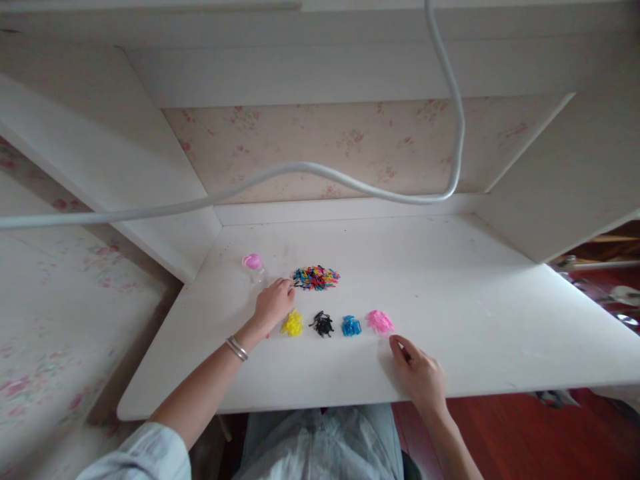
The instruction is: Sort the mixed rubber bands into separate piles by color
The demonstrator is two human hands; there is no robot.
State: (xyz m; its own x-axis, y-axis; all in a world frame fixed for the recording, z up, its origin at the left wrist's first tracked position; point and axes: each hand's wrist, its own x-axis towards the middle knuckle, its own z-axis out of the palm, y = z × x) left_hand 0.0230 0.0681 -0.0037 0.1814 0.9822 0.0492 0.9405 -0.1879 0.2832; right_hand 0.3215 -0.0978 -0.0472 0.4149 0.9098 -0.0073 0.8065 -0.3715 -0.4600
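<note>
A mixed heap of small coloured rubber bands lies on the white desk. At its left edge my left hand is closed in a pinch, with a black rubber band showing at the fingertips. In front of the heap is a row of single-colour piles: yellow bands, black bands, blue bands and pink bands. My right hand rests just in front of the pink pile, thumb and fingers pressed together. Whatever those fingers hold, if anything, is too small to make out.
A clear little container with a pink top stands behind my left hand. A thick white cable crosses the view above the desk. White side panels flank the desk, and a floral-papered wall is behind it.
</note>
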